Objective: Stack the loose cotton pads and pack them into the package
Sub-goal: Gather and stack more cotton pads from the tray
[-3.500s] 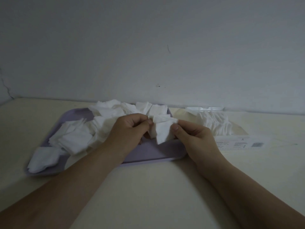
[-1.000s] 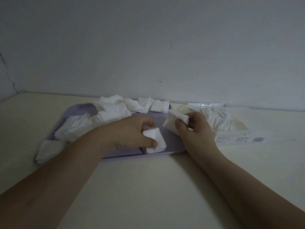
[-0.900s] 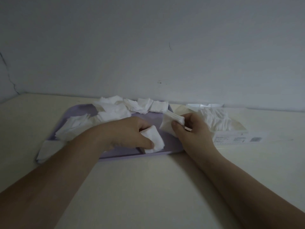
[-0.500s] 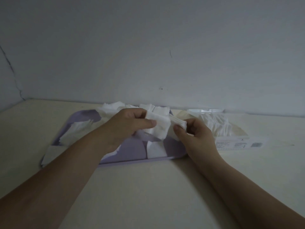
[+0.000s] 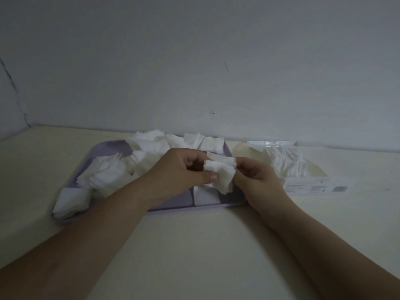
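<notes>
A small stack of white cotton pads (image 5: 223, 173) is held above the front right part of the purple tray (image 5: 101, 149). My left hand (image 5: 184, 172) pinches the stack from the left, thumb on its front. My right hand (image 5: 256, 177) grips it from the right. Several loose pads (image 5: 108, 173) lie scattered over the tray, and one pad (image 5: 204, 194) lies flat under the stack. The clear package (image 5: 311, 185), partly filled with upright pads (image 5: 285, 163), lies to the right of the tray.
The tray and package rest on a cream table (image 5: 194, 245) that meets a grey wall (image 5: 194, 72) just behind them. A pad (image 5: 71, 201) hangs over the tray's front left corner.
My left hand picked a pad off the tray's front and brought it to the pads in my right hand; both hands now hold the joined stack. One pad stayed on the tray.
</notes>
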The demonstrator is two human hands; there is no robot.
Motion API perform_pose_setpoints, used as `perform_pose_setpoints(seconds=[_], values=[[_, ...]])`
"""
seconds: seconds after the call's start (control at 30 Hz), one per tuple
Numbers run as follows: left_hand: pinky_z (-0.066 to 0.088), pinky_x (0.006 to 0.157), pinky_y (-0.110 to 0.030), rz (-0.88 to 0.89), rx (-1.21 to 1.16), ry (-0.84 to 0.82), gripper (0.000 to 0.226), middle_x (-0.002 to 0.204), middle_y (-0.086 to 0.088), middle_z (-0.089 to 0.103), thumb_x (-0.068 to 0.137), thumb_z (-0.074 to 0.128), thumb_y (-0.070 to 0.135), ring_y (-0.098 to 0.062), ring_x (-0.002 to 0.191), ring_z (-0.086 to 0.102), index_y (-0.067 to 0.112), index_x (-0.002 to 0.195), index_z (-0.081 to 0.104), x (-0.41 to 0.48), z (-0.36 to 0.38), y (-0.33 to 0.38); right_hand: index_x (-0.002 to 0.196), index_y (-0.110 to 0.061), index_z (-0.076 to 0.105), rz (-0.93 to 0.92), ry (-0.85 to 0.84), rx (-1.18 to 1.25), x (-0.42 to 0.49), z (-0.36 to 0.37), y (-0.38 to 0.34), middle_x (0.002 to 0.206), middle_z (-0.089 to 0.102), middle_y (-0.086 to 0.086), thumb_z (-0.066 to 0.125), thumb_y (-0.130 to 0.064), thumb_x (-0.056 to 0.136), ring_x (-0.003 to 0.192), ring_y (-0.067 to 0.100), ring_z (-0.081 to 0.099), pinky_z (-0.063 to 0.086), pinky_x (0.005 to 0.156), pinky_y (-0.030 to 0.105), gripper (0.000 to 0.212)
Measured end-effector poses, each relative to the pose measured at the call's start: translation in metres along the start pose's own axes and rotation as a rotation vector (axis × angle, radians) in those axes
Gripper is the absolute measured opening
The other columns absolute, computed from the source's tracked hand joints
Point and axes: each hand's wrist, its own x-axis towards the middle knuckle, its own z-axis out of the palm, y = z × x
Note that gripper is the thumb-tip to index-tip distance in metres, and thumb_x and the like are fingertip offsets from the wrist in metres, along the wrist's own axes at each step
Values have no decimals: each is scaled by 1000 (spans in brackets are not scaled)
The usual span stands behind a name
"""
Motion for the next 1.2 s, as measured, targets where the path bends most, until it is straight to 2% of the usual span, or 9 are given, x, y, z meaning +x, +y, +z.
perform_pose_setpoints(seconds=[0.07,0.17,0.33,0.5,0.63,0.8,0.9,1.0,1.2], values=[[58,78,-23,-9,17,67,18,85,3,79,77,86,2,-11,82,72,13,87,77,0,2,-1,102,-3,78,10,-6,32,0,-2,-3,101,75,25,63,-23,102,91,21,67,50,83,34,25],[56,72,-23,-1,130,154,20,79,1,76,76,90,17,-8,71,67,16,86,73,2,4,-1,105,-9,79,11,-78,37,-1,0,-5,99,78,18,76,-33,91,94,22,73,56,88,38,27],[57,75,-28,-54,735,-79,35,88,5,73,69,88,48,-9,78,67,26,87,69,1,-8,-2,101,-16,75,-45,97,-181,2,0,8,92,80,5,79,-19,90,92,28,76,60,89,53,12],[51,68,-25,-94,754,-155,19,80,3,71,80,85,26,-9,69,62,19,83,68,0,-8,5,102,-20,72,-73,154,-240,3,-1,9,91,78,2,76,-23,91,90,24,75,61,85,52,12],[51,69,-23,-170,625,-182,25,82,7,67,79,86,19,-5,68,58,23,96,67,-1,-13,6,101,-22,72,-70,171,-261,3,-1,10,90,78,2,76,-25,91,89,23,75,60,84,51,12],[49,64,-18,-132,651,-192,10,76,10,68,86,79,21,-2,65,61,24,85,69,-4,-10,10,100,-23,72,-68,173,-280,3,0,8,90,78,0,76,-27,90,88,21,75,61,84,50,12],[55,65,-29,-117,248,-68,15,84,0,71,86,79,10,-10,74,63,16,93,68,-4,-9,13,100,-22,73,-70,178,-278,3,0,8,89,78,1,77,-26,90,87,20,75,61,83,49,12],[41,50,-24,-128,-146,-144,33,91,-8,67,85,77,-1,-11,64,54,16,110,65,-4,-6,17,104,-20,75,-44,150,-185,1,0,5,91,80,-1,78,-20,91,88,18,77,63,85,46,13],[43,46,-15,-105,-169,97,25,78,-5,73,77,83,-3,-4,54,59,9,93,67,-5,15,10,106,-13,77,-9,16,34,1,-1,3,99,81,10,82,-13,86,101,35,76,58,95,53,21]])
